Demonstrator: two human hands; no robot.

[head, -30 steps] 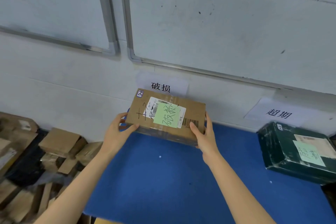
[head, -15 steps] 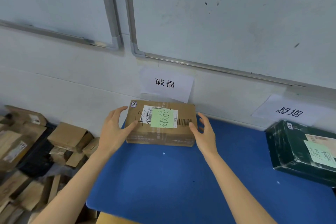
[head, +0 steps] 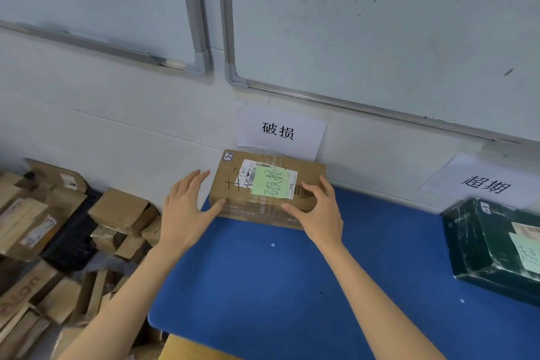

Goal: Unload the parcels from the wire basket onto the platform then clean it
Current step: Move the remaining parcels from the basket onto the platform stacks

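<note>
Squarely, parcel (head: 264, 188) between left hand (head: 187, 210), right hand (head: 318, 213)

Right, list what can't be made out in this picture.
Wire basket: outside the head view.
Dark green parcel: cut off by the right edge, blurred.
Shipping label on brown parcel: mostly under the green note; print too small.
Its right end: behind the right hand.
</note>
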